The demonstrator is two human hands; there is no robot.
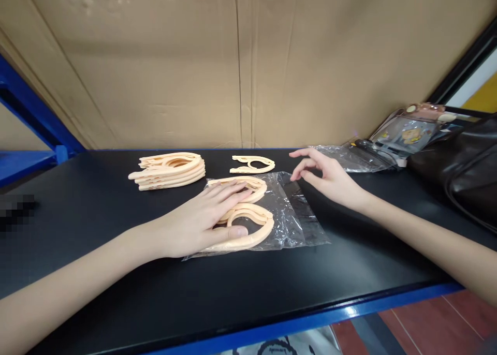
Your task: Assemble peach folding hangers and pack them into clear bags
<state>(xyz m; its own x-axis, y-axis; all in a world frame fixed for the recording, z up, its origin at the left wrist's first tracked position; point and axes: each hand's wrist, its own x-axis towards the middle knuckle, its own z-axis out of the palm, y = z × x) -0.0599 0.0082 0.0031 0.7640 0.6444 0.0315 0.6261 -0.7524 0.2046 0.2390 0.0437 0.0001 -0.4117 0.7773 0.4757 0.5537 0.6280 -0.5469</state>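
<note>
My left hand (209, 218) lies flat with spread fingers on a clear plastic bag (285, 215). Inside the bag are cream folding hangers (258, 236), in two groups one behind the other, partly hidden by that hand. My right hand (322, 176) is held beside the bag's far right corner, fingers apart and nothing in them. Behind the bag, a single cream folded hanger (267, 164) rests on the black table. To its left sits a stack of similar folded hangers (174, 176).
The black tabletop (248, 293) has a blue front edge (349, 313). Cardboard (174, 75) stands along the back. More clear plastic bags (341, 158) lie at the back right, near a transparent pouch (407, 132) and a dark leather bag (462, 163). A blue frame (34, 101) rises at left.
</note>
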